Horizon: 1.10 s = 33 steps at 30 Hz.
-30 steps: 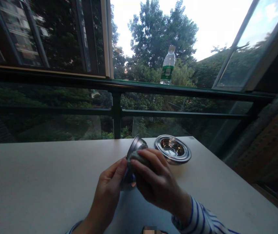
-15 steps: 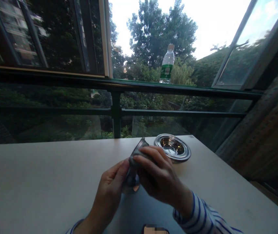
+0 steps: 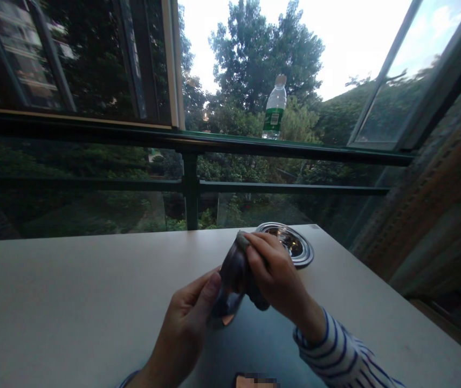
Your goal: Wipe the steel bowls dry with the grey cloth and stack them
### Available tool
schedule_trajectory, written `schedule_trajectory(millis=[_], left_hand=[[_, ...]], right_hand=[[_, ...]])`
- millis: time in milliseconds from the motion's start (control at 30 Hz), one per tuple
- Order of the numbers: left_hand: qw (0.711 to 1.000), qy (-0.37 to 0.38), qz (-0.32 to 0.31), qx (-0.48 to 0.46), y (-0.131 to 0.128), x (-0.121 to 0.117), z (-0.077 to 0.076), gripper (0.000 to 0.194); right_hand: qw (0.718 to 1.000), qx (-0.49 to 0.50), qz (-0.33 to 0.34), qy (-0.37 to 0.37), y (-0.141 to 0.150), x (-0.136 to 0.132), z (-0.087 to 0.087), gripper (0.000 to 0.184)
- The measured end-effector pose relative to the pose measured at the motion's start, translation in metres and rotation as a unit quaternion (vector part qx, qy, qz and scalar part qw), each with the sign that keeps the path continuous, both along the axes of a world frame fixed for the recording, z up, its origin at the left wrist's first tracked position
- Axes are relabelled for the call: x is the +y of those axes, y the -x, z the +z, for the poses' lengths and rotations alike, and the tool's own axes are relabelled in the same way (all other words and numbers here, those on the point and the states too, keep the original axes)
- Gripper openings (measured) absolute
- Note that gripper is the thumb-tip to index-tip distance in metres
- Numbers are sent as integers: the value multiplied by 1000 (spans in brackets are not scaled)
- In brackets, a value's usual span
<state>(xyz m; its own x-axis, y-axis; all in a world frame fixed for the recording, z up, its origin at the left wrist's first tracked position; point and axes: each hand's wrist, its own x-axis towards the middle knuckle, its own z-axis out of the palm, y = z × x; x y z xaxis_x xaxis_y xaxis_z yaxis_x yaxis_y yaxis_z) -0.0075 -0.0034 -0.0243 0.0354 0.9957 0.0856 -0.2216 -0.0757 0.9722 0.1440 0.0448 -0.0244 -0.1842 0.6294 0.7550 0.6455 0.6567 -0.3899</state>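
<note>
Likely slick, the metal bowl (image 3: 232,277) wants edge holding: my left hand (image 3: 187,315) pinches there; my right hand (image 3: 281,275) clutches grey cloth (image 3: 259,299).

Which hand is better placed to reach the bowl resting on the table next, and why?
Probably the right hand: it is nearer the far bowl, though occupied by a grey cloth. The left hand is farther off, gripping the near bowl.

Dark railing (image 3: 295,151) spans the window side. Pale table (image 3: 72,291) stands before it. Window frame (image 3: 174,64) rises above it; trees (image 3: 270,48) and daylight beyond it. Right of it, dim, apparently a curtain (image 3: 436,205).
</note>
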Motion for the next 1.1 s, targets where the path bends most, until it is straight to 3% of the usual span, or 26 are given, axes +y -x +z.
schedule_trajectory(millis=[167,300,533,633,767,867,1100], left_hand=[[998,0,59,-6,2,2,1,22],[998,25,58,-9,4,3,2,22],[992,71,56,-94,2,6,3,26],[988,80,43,-126,4,5,3,27],[988,69,31,-133,7,5,1,20],[986,85,26,-141,9,8,1,26],[983,69,-2,-168,12,10,1,28]], right_hand=[[993,-96,65,-32,3,-16,3,37],[986,-132,98,17,3,-25,5,47],[998,-59,2,27,4,-12,0,40],[997,-72,-3,-15,9,-15,-5,41],[986,-124,61,-97,18,-23,-13,43],[969,-159,109,-155,23,-24,-17,45],[957,-139,132,-219,20,-18,-18,29]])
